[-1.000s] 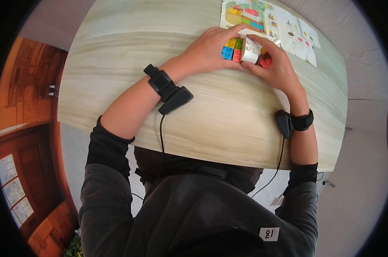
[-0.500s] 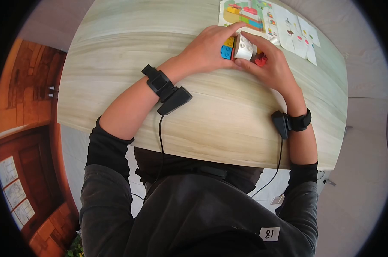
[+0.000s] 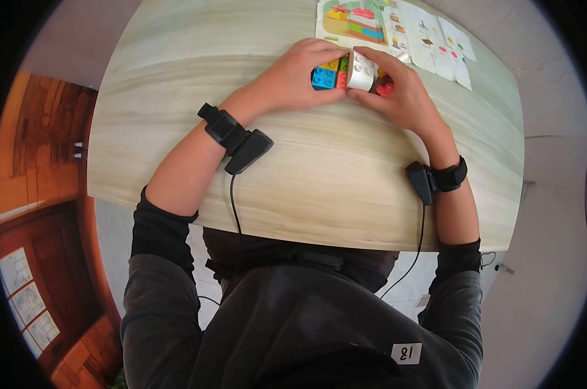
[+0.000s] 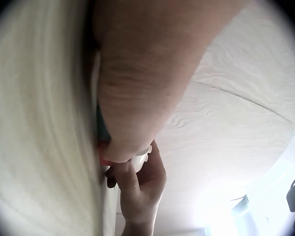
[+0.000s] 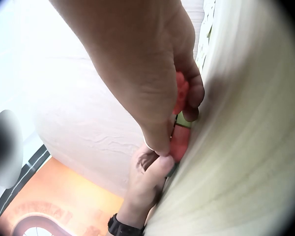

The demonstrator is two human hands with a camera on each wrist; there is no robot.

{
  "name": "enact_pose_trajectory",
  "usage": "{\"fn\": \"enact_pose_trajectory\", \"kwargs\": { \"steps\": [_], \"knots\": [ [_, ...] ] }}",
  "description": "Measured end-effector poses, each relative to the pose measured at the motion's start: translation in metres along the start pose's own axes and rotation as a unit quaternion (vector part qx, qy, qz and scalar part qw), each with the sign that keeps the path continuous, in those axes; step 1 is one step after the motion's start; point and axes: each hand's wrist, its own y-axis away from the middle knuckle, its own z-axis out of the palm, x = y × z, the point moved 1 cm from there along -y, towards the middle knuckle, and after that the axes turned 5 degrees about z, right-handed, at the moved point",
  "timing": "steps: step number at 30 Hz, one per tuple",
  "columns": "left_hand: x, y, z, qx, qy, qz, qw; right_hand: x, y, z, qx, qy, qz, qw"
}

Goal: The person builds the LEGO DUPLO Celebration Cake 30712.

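In the head view, a person's left hand [image 3: 292,76] grasped a row of coloured bricks [image 3: 323,78] at 1 o'clock on the table [image 3: 319,168], thumb nearer the body and fingers beyond. The right hand [image 3: 400,91] pinched a white block [image 3: 360,70] at the bricks' 3 o'clock side; a red piece [image 3: 385,88] sat at the block's 4 o'clock, within the same hand. Printed sheets [image 3: 359,37] lay beyond, near 12 to 1 o'clock.

From the left wrist, the white block showed near 6 o'clock, between the two hands.

From the right wrist, the red piece showed at 2 o'clock, by the right hand's fingers, with the left hand at 6.
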Motion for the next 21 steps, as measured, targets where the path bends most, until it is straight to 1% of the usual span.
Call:
{"fn": "enact_pose_trajectory", "kwargs": {
  "steps": [2, 6, 8, 10, 11, 14, 16, 18, 20, 21],
  "knots": [
    [0.0001, 0.0004, -0.0023, -0.007, 0.003, -0.002, 1.000, 0.0027, -0.0005, 0.0002, 0.014, 0.007, -0.033, 0.999],
    [-0.0024, -0.0004, -0.0018, -0.006, 0.028, -0.012, 1.000, 0.0002, 0.0018, -0.0028, 0.002, 0.004, -0.009, 1.000],
    [-0.0017, -0.0020, -0.0020, 0.001, 0.034, -0.016, 0.999, 0.0010, 0.0008, -0.0005, 0.011, -0.003, -0.027, 1.000],
    [-0.0007, -0.0024, -0.0014, 0.003, -0.006, -0.015, 1.000, 0.0020, -0.0003, 0.0032, 0.017, -0.005, -0.021, 1.000],
    [-0.0010, -0.0027, -0.0009, 0.002, -0.005, -0.015, 1.000, 0.0023, -0.0006, 0.0042, 0.021, -0.008, -0.016, 1.000],
    [-0.0008, -0.0016, 0.0011, 0.028, 0.017, -0.027, 0.999, 0.0008, 0.0005, 0.0033, 0.024, 0.007, -0.038, 0.999],
    [-0.0003, -0.0014, 0.0036, 0.052, 0.026, -0.055, 0.997, -0.0014, 0.0002, 0.0008, 0.013, 0.009, -0.040, 0.999],
    [-0.0010, -0.0014, 0.0023, 0.041, 0.007, -0.049, 0.998, 0.0001, -0.0006, 0.0006, 0.002, 0.011, -0.042, 0.999],
    [-0.0011, -0.0021, 0.0010, 0.029, -0.012, -0.041, 0.999, 0.0044, -0.0021, 0.0029, 0.016, 0.004, -0.081, 0.997],
    [-0.0009, -0.0024, 0.0008, 0.027, -0.015, -0.041, 0.999, 0.0057, -0.0021, 0.0030, 0.015, 0.004, -0.081, 0.997]
  ]
}}
